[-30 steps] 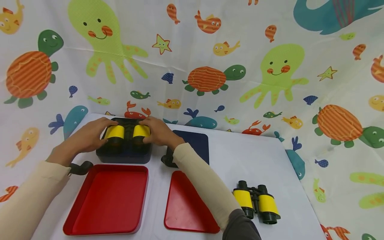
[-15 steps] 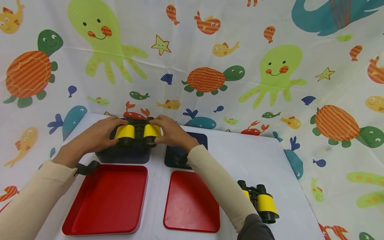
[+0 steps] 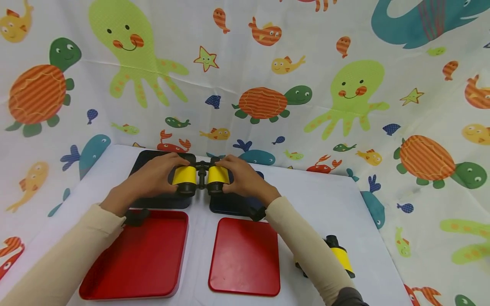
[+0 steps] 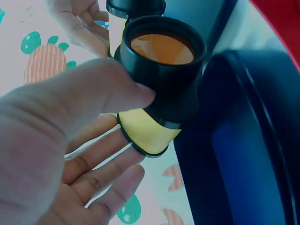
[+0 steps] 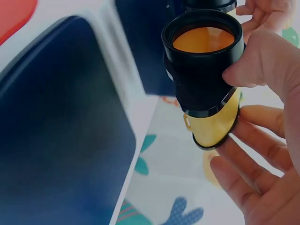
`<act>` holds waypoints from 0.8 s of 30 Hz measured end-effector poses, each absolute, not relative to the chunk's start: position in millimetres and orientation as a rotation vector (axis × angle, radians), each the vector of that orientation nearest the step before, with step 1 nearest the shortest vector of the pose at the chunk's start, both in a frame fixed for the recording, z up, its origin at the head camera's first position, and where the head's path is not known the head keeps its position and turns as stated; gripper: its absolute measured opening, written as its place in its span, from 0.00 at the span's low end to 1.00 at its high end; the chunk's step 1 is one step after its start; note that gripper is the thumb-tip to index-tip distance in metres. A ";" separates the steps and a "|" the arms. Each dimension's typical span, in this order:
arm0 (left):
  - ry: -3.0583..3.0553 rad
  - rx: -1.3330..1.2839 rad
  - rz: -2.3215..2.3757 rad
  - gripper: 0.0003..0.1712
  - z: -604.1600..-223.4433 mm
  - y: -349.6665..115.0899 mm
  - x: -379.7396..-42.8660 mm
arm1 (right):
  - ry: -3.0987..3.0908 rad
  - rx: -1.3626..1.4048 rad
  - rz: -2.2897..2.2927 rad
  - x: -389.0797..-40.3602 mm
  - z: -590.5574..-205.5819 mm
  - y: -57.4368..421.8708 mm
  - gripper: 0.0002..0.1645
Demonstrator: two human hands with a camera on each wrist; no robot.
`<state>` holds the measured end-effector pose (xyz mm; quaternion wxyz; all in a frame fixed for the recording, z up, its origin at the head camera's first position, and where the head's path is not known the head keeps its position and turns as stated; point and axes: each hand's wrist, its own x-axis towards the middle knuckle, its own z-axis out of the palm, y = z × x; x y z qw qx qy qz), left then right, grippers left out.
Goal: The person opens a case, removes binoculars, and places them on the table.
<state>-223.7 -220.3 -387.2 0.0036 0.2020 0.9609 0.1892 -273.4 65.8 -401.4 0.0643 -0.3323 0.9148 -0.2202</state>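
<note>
Yellow and black binoculars (image 3: 201, 175) are held up between my two hands in the head view. My left hand (image 3: 157, 176) grips the left barrel, its thumb on the near side. On the other barrel my right hand (image 3: 246, 180) has the same kind of grip. Both wrist views show the binoculars (image 4: 161, 89) with an orange lens at the near end of each barrel. Behind and below my left hand stands a dark blue box (image 3: 160, 204), partly hidden. Under my right hand lies a dark blue lid (image 3: 226, 207), partly covered by hand and binoculars.
An open red box (image 3: 138, 259) stands at the front left. Beside it lies a flat red lid (image 3: 245, 257). A second pair of binoculars (image 3: 342, 256) is at the right, partly behind my right sleeve. A curtain (image 3: 268, 140) with sea animals hangs behind the table.
Both hands have lifted the binoculars out of the dark blue box and carried them to the right, over the gap between the box and the dark lid.
</note>
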 end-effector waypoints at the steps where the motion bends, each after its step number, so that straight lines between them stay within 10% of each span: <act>1: 3.012 0.648 0.605 0.42 -388.1 -216.7 -223.8 | 2.766 -0.994 -0.664 -272.4 -402.1 70.8 0.44; 24: 2.866 0.801 0.788 0.43 -415.1 -116.0 -239.2 | 2.796 -0.799 -0.761 -258.2 -420.3 182.4 0.45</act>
